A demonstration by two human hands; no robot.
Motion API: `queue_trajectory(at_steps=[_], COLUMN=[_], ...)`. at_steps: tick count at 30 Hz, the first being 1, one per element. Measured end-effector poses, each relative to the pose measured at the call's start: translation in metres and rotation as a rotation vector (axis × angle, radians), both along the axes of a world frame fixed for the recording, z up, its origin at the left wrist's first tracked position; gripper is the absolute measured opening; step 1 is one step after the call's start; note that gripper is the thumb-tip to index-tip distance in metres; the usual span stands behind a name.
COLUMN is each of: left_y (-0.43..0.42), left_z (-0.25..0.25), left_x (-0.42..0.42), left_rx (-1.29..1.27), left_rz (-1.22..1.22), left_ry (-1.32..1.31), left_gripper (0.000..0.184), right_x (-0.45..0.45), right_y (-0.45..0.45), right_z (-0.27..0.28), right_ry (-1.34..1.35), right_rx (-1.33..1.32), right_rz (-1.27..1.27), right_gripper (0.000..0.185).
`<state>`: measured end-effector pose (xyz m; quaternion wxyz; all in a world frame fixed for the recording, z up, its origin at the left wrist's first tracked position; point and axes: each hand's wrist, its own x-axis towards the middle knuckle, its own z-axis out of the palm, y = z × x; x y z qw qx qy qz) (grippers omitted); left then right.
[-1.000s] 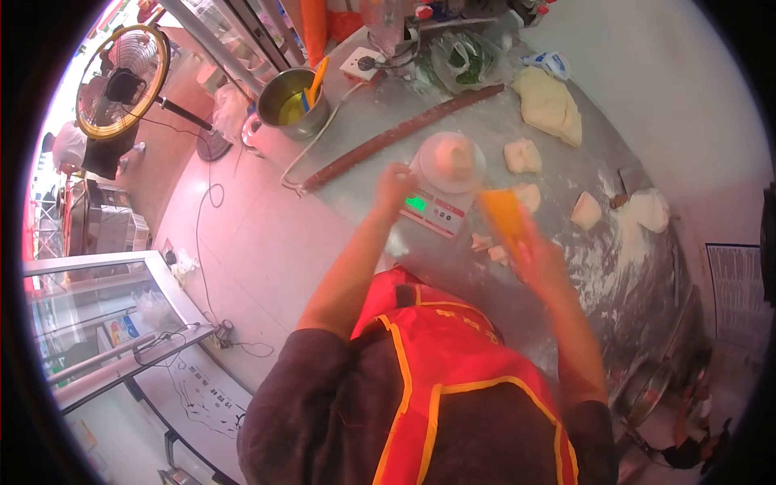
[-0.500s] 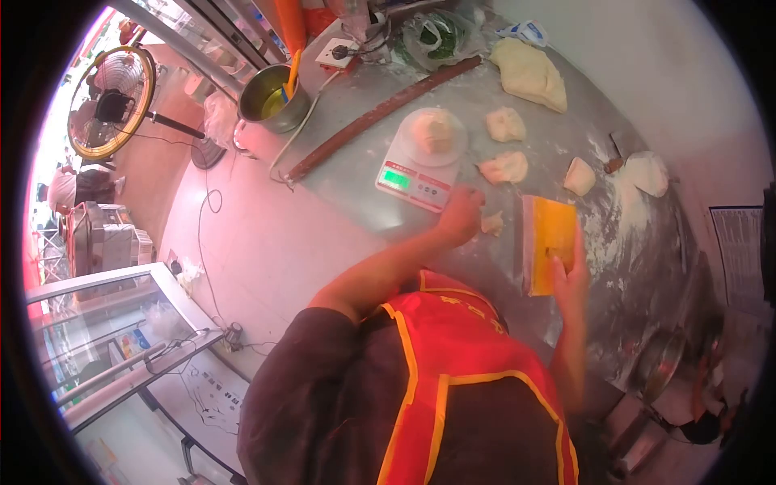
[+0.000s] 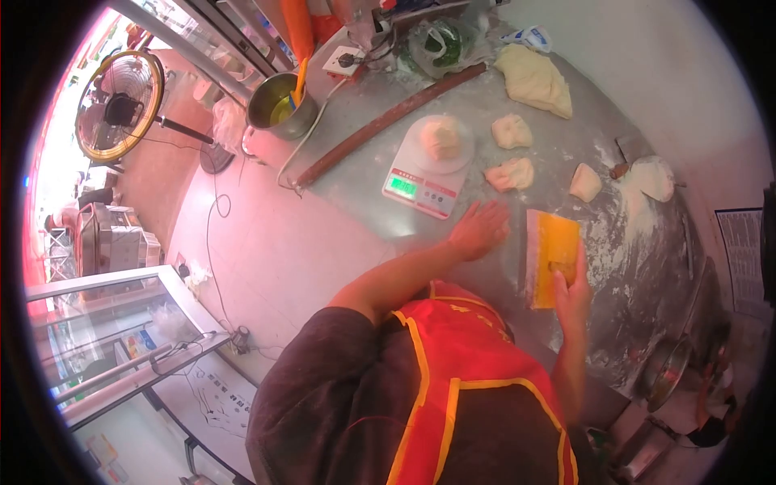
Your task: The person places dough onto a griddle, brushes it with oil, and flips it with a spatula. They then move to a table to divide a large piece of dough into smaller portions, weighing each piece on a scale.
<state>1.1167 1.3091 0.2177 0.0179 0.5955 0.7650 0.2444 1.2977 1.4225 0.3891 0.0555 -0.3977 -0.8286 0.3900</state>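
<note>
My left hand lies palm down on the metal worktop with its fingers stretched out, just below the kitchen scale. The small dough scrap seen there earlier is out of sight, and I cannot tell whether the palm covers it. A dough lump rests on the scale's round plate, and the display glows green. My right hand grips a yellow dough scraper by its side, blade edge toward the left. Beyond the hands are a dough piece, another dough piece and a smaller dough piece.
A large dough slab lies at the back right. A long brown rolling pin crosses the worktop behind the scale. To the left stand a metal pot of yellow liquid and a power socket. Flour covers the right side.
My left hand has opened from a curled shape and moved slightly right, over where the small dough scrap was. My right hand keeps the scraper. The whole view has shifted a little.
</note>
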Motion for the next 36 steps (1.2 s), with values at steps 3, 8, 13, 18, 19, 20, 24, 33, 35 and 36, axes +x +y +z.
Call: queue_trajectory(at_steps=[3, 8, 13, 18, 19, 20, 24, 33, 35, 36], left_y=[0.001, -0.013, -0.003, 0.041, 0.057, 0.076, 0.135, 0.274, 0.302, 0.312], left_z=[0.016, 0.038, 0.076, 0.09, 0.086, 0.08, 0.013, 0.02, 0.003, -0.001], left_x=[-0.037, -0.133, -0.188, -0.152, -0.131, -0.107, -0.016, -0.009, -0.021, -0.023], left_rx=[0.204, 0.07, -0.291, -0.18, -0.175, -0.169, -0.11, -0.009, 0.017, 0.028], left_rz=[0.124, 0.611, 0.501, 0.094, -0.026, -0.144, -0.495, -0.139, -0.208, -0.24], left_ry=[-0.138, 0.05, -0.439, -0.698, -0.659, -0.618, -0.535, -0.128, -0.066, -0.034], left_gripper=[0.046, 0.081, 0.062, 0.05, 0.052, 0.054, 0.054, 0.062, 0.064, 0.065], right_x=[0.005, 0.026, 0.054, 0.078, 0.083, 0.087, 0.103, 0.133, 0.133, 0.134], right_y=[0.003, 0.01, 0.013, 0.016, 0.018, 0.02, 0.023, 0.009, 0.004, 0.003], right_z=[0.0, -0.008, -0.011, -0.005, -0.006, -0.007, -0.007, 0.001, 0.003, 0.003], right_ry=[0.009, 0.045, 0.132, 0.111, 0.117, 0.124, 0.203, 0.142, 0.084, 0.055], right_rx=[0.009, 0.094, 0.183, 0.167, 0.164, 0.162, 0.089, 0.087, 0.123, 0.139], right_rz=[-0.024, -0.098, -0.168, -0.328, -0.343, -0.357, -0.411, -0.627, -0.64, -0.645], right_gripper=[0.066, 0.066, 0.066, 0.066, 0.066, 0.066, 0.066, 0.065, 0.066, 0.066])
